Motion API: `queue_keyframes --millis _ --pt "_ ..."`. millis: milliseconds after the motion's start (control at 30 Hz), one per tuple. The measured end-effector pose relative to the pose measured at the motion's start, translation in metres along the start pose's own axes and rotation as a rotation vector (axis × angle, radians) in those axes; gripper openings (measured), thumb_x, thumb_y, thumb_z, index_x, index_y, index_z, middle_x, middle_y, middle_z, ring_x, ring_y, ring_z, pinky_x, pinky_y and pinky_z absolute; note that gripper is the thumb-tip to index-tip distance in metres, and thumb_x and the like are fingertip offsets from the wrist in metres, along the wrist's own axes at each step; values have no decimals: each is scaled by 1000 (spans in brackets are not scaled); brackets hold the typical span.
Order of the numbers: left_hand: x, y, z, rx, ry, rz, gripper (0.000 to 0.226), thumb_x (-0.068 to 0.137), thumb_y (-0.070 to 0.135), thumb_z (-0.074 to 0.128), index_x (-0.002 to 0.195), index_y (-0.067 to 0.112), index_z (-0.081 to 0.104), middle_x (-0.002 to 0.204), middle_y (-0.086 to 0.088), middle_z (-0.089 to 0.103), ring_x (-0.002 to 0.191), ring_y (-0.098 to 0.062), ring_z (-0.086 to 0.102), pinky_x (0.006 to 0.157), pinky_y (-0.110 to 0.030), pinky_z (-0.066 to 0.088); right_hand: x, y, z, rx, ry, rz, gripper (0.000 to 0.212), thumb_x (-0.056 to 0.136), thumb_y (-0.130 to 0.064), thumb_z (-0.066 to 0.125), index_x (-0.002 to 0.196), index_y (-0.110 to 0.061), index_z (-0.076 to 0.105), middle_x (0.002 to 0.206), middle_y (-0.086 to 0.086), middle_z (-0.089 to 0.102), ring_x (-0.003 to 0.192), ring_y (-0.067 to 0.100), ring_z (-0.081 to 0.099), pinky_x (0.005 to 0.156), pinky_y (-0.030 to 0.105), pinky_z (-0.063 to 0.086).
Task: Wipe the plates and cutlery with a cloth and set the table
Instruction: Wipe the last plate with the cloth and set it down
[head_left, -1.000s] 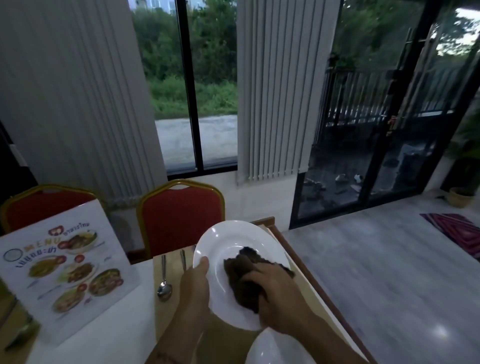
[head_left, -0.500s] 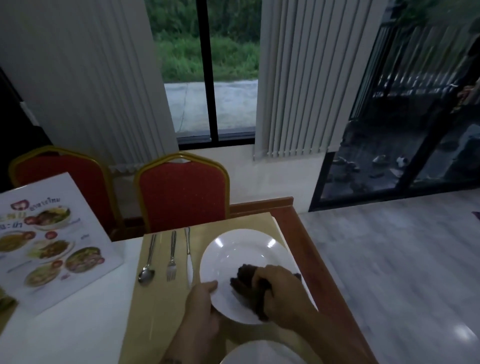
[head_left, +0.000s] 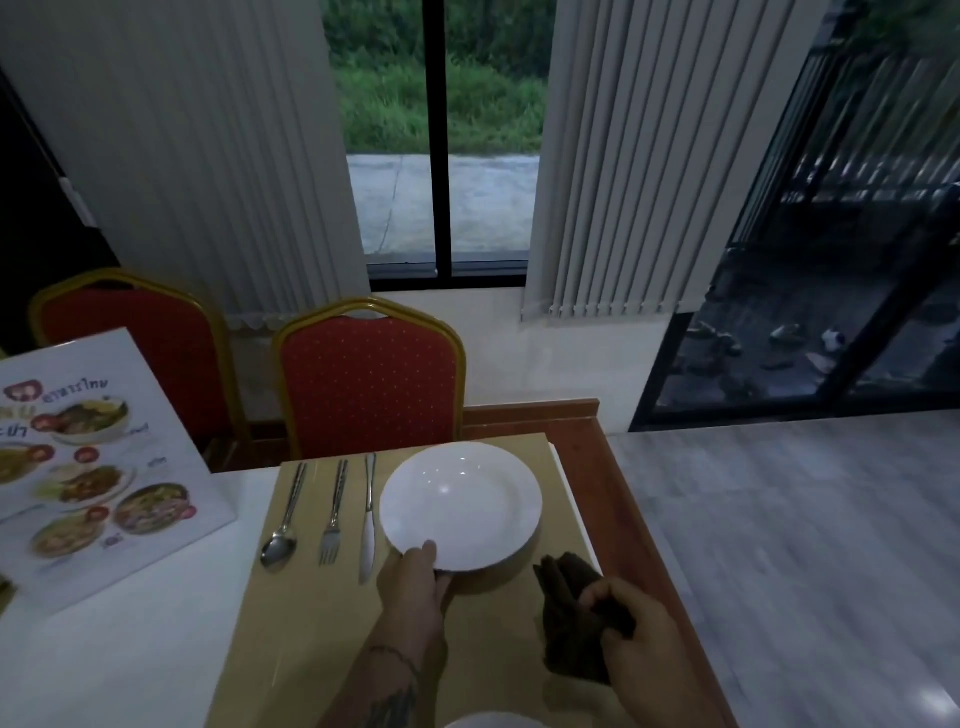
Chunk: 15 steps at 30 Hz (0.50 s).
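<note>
Cloth (head_left: 574, 623) now off the plate (head_left: 462, 499), clamped in my right fingers (head_left: 602, 597); left fingers (head_left: 428, 552) pinch the plate's near rim. Lowered carelessly, it could clatter onto the knife (head_left: 368, 519).

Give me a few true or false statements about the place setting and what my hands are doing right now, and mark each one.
1. The left hand holds the plate by its near rim. True.
2. The cloth lies on the plate. False: the right hand grips it off the plate, to the plate's right.
3. The spoon, fork and knife lie left of the plate. True.
4. Of the three, the spoon is nearest the plate. False: the knife is nearest and the spoon farthest.
</note>
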<state>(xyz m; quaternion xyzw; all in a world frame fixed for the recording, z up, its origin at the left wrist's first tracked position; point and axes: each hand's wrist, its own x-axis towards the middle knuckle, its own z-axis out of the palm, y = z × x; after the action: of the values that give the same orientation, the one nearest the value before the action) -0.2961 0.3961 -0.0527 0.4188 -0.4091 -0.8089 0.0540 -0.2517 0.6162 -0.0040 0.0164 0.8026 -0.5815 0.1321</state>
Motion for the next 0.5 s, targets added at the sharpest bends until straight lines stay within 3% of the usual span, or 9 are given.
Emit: queue_keyframes --millis 133,233,300,400,500 --pt "14 4 12 -7 -2 -45 41 96 -6 42 136 -7 45 136 -26 54 82 -22 60 80 -34 52 -6 7 -2 90 50 69 39 76 30 43 74 1 68 93 13 73 79 19 69 52 13 52" --pt "27 3 15 30 35 -43 42 95 -8 38 136 -8 45 138 -27 52 73 -17 57 84 -37 49 -6 7 -2 152 84 154 33 78 28 48 81 3 69 98 13 70 88 26 67 51 14 53" --pt "31 1 11 85 18 -9 42 94 -9 40 136 -4 47 137 -26 54 76 -17 58 84 -36 52 -4 6 -1 141 88 171 38 81 24 51 83 -7 73 101 8 71 94 25 68 60 18 54" --pt "29 -5 -1 143 -43 68 42 89 -7 54 127 9 61 121 -14 66 97 -22 63 74 -29 59 -5 5 2 96 58 180 46 85 19 51 94 -21 74 109 3 71 97 17 67 67 18 51" --pt "20 -6 -9 179 -29 -3 25 86 -6 52 103 6 65 102 -14 66 89 -22 61 67 -29 52 -8 1 6 152 25 217 44 90 13 51 108 -23 69 118 1 65 103 18 65 64 17 53"
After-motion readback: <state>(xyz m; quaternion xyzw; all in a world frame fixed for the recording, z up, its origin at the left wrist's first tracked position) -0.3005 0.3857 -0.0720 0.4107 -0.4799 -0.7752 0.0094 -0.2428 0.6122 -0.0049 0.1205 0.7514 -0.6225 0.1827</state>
